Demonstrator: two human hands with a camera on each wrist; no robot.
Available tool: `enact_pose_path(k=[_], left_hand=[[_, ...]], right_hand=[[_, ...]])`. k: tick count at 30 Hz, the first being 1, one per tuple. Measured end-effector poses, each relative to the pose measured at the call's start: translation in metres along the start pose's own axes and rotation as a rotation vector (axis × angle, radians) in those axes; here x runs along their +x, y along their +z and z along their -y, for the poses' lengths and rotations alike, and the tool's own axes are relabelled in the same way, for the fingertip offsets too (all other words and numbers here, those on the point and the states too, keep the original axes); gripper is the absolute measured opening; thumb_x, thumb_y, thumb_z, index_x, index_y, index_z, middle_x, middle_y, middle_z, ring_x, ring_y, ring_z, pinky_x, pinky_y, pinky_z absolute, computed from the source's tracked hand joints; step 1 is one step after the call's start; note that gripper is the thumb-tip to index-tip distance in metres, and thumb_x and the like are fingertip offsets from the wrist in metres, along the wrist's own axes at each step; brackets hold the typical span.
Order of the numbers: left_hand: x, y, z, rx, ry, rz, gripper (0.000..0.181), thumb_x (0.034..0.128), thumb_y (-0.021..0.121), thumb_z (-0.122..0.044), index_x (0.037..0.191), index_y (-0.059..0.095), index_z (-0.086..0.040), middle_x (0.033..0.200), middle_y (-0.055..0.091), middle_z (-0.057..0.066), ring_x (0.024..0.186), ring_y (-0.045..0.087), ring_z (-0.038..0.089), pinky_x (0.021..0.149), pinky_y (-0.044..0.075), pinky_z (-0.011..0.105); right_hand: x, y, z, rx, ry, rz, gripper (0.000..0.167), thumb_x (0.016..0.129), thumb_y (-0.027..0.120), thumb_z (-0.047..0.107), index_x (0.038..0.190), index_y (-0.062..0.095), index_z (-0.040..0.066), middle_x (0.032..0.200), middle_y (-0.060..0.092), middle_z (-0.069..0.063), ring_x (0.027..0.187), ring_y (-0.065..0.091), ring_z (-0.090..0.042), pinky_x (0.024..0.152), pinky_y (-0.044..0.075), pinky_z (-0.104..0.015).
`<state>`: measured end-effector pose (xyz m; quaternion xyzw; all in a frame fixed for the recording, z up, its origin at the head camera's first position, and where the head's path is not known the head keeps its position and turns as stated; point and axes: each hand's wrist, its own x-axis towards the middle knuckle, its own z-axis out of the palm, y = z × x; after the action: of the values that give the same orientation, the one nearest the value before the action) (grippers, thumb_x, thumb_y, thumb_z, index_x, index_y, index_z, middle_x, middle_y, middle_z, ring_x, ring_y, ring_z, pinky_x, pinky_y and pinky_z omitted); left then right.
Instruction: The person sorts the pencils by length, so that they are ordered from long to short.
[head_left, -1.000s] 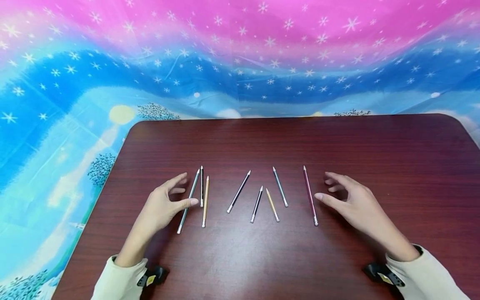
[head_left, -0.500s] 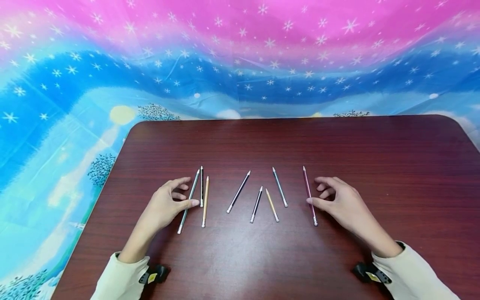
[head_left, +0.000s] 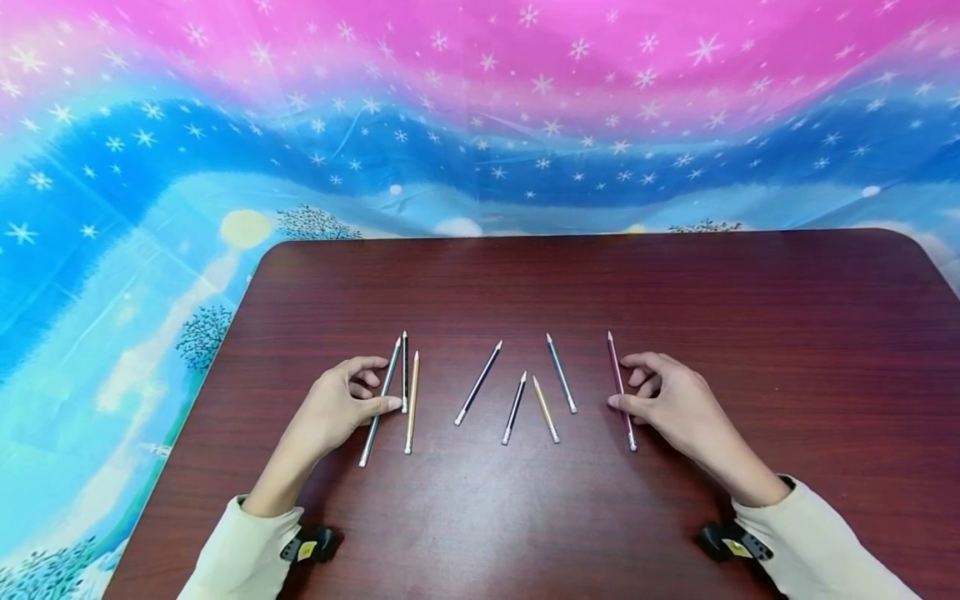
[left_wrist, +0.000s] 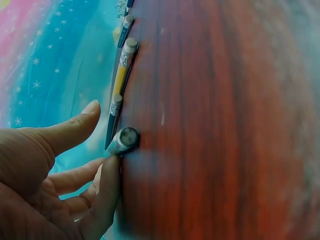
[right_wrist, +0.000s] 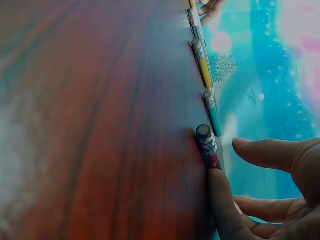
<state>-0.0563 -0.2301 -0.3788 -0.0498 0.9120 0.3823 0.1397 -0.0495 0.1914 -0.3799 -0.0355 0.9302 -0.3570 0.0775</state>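
My left hand (head_left: 330, 412) is around the leftmost teal pencil (head_left: 367, 450); its thumb crosses above, and in the left wrist view a fingertip touches the pencil's side (left_wrist: 116, 145) while the thumb stays apart. Close on the right lie a black pencil (head_left: 405, 371) and a yellow one (head_left: 412, 417). At the dark red pencil (head_left: 615, 367), my right hand (head_left: 678, 404) holds its thumb over the shaft. The right wrist view has one finger against this pencil (right_wrist: 210, 148), the thumb raised away from it.
Between the hands lie two dark pencils (head_left: 478, 383) (head_left: 514, 408), a short yellow pencil (head_left: 545, 408) and a blue-teal one (head_left: 561, 373). All rest on the brown table (head_left: 480, 517). Behind it hangs a patterned pink and blue cloth (head_left: 480, 108).
My right hand has moved left to the dark red pencil. My left hand has shifted slightly right, its index finger reaching the teal pencil, whose eraser end has moved a little right.
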Motion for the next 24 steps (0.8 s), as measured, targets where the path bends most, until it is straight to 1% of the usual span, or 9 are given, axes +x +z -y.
enact_pose_path(k=[5, 7, 9, 12, 19, 24], left_hand=[[0.0017, 0.0019, -0.0012, -0.015, -0.010, -0.008, 0.060, 0.0842, 0.090, -0.021, 0.136, 0.064, -0.005, 0.104, 0.062, 0.008, 0.091, 0.062, 0.020, 0.068, 0.050, 0.023], [0.0020, 0.0023, -0.0018, -0.008, -0.010, -0.008, 0.060, 0.0838, 0.090, -0.020, 0.136, 0.064, -0.005, 0.101, 0.061, 0.008, 0.089, 0.062, 0.019, 0.067, 0.050, 0.023], [0.0022, 0.0025, -0.0024, 0.009, -0.007, -0.009, 0.060, 0.0838, 0.090, -0.020, 0.135, 0.063, -0.006, 0.099, 0.062, 0.007, 0.088, 0.062, 0.019, 0.067, 0.049, 0.024], [0.0026, 0.0028, -0.0032, 0.031, -0.006, -0.009, 0.060, 0.0838, 0.090, -0.020, 0.136, 0.063, -0.007, 0.095, 0.062, 0.006, 0.086, 0.062, 0.019, 0.067, 0.049, 0.027], [0.0029, 0.0032, -0.0029, 0.067, -0.013, -0.012, 0.062, 0.0826, 0.091, -0.023, 0.136, 0.061, -0.009, 0.089, 0.064, 0.004, 0.079, 0.061, 0.018, 0.065, 0.048, 0.029], [0.0031, 0.0030, -0.0029, 0.095, 0.002, -0.023, 0.062, 0.0826, 0.091, -0.023, 0.135, 0.062, -0.010, 0.084, 0.067, 0.002, 0.074, 0.060, 0.016, 0.064, 0.048, 0.030]], right_hand=[[0.0040, 0.0011, 0.0021, 0.078, 0.043, 0.042, 0.054, 0.087, 0.085, 0.017, 0.132, 0.064, -0.004, 0.089, 0.065, -0.006, 0.064, 0.063, -0.012, 0.060, 0.050, -0.024], [0.0051, 0.0017, 0.0028, 0.104, 0.056, 0.055, 0.055, 0.088, 0.084, 0.014, 0.134, 0.062, -0.006, 0.086, 0.064, -0.007, 0.060, 0.065, -0.013, 0.057, 0.053, -0.025], [0.0058, 0.0024, 0.0031, 0.105, 0.060, 0.055, 0.056, 0.088, 0.084, 0.013, 0.134, 0.060, -0.007, 0.084, 0.064, -0.006, 0.058, 0.064, -0.014, 0.055, 0.053, -0.025], [0.0073, 0.0041, 0.0031, 0.085, 0.052, 0.043, 0.056, 0.087, 0.084, 0.013, 0.134, 0.059, -0.006, 0.082, 0.063, -0.005, 0.057, 0.063, -0.013, 0.054, 0.052, -0.025], [0.0097, 0.0080, 0.0035, -0.008, 0.008, -0.003, 0.051, 0.086, 0.084, 0.010, 0.129, 0.061, -0.005, 0.075, 0.062, -0.001, 0.053, 0.060, -0.010, 0.066, 0.048, -0.024], [0.0102, 0.0090, 0.0030, -0.037, -0.005, -0.028, 0.047, 0.086, 0.082, 0.008, 0.127, 0.062, -0.004, 0.077, 0.060, 0.000, 0.052, 0.060, -0.008, 0.068, 0.049, -0.026]])
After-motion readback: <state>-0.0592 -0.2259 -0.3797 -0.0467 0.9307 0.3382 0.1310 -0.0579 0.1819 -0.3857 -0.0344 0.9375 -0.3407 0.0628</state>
